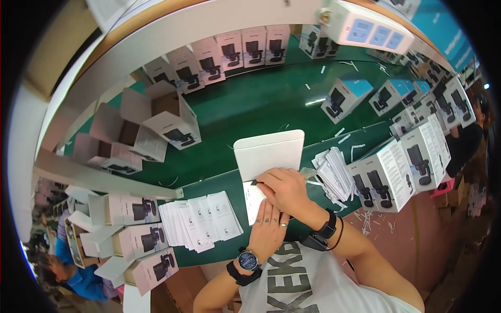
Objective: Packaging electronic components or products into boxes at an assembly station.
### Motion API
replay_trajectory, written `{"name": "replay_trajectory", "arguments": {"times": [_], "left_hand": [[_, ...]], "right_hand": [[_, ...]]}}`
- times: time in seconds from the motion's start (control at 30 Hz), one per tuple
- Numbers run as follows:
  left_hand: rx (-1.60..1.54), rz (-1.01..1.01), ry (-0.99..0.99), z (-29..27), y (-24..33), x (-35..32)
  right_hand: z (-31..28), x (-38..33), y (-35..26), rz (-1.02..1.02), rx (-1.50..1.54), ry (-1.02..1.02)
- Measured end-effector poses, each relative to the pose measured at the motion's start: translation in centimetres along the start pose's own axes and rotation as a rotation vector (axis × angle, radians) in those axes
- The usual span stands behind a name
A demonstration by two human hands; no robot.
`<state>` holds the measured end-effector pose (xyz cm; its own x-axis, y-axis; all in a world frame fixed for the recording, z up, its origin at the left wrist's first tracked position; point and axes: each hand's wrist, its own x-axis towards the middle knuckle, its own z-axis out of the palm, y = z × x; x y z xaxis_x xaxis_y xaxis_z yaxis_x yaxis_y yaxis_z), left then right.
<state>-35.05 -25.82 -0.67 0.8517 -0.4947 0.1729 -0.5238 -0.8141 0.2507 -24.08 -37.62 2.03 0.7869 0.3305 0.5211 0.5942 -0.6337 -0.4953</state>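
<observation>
In front of me is a white carton (269,159) with its lid flap raised, standing at the bench edge. My right hand (284,190) is bent over the carton's mouth, its fingers closed at the rim beside a small dark edge. What lies under that palm is hidden. Below it, my left hand (267,232) rests along the carton with its fingers stretched out flat, their tips beneath the right hand. A white printed face (252,201) shows left of the fingers. Close to the right hand lies a bit of clear film (309,172).
White leaflets (201,219) are fanned out at left, and another leaflet pile (334,175) is at right. Printed microphone cartons (383,180) stand beyond it. Open cartons (138,229) line the left side. A green conveyor belt (250,94) carries more boxes. A person in blue (86,276) is at lower left.
</observation>
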Motion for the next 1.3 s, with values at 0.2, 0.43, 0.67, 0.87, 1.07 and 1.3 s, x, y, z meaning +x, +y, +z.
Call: {"name": "replay_trajectory", "arguments": {"times": [0.2,0.43,0.67,0.87,1.07,1.3], "left_hand": [[-0.025,0.054,0.084,0.2,-1.9,-1.1],[-0.064,0.036,0.036,-0.3,-1.9,-1.1],[-0.036,0.067,-0.067,-0.6,-3.0,-1.1],[-0.042,0.1,0.091,-1.9,-4.9,-0.7],[-0.013,0.094,0.056,-2.6,-4.1,-0.5],[-0.541,-0.082,-0.041,-6.2,-5.2,-0.7]], "right_hand": [[1.7,0.9,-0.8,-0.065,0.003,-0.07],[1.0,1.8,-1.5,-0.121,0.14,-0.186],[1.6,1.6,-1.8,0.009,0.211,-0.273],[-9.6,-1.5,1.1,0.537,-0.167,-0.385],[-8.8,-1.9,3.6,0.477,0.311,-0.108],[-8.9,-2.0,2.0,0.678,0.878,-0.278]]}}
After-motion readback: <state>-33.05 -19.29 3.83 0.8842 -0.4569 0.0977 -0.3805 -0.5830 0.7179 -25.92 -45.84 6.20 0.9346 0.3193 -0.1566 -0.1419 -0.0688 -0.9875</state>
